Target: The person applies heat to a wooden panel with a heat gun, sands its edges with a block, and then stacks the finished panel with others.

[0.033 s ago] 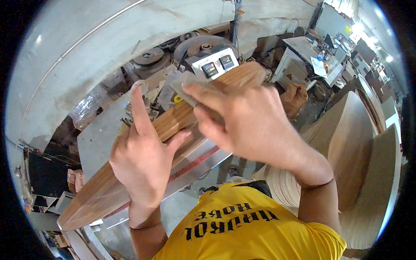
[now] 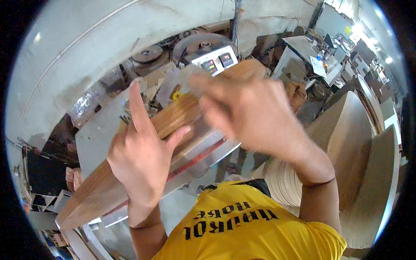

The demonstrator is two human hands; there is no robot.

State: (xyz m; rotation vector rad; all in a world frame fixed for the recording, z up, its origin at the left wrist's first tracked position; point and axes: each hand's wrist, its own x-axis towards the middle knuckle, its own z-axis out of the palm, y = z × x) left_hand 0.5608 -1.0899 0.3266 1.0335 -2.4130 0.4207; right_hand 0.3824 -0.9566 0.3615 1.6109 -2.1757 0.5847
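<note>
left fingers splayed over wooden board, right fingers gripping blurred sheet, brown bag

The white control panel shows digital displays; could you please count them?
2: the left display and right display, side by side on the white control panel; its covered lower edge could hide more.

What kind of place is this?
Probably a woodworking or furniture workshop: a long wood-grain panel under the person's hands, a stack of curved wood-grain sheets at the right, and a control panel with two digital displays behind the work.
</note>
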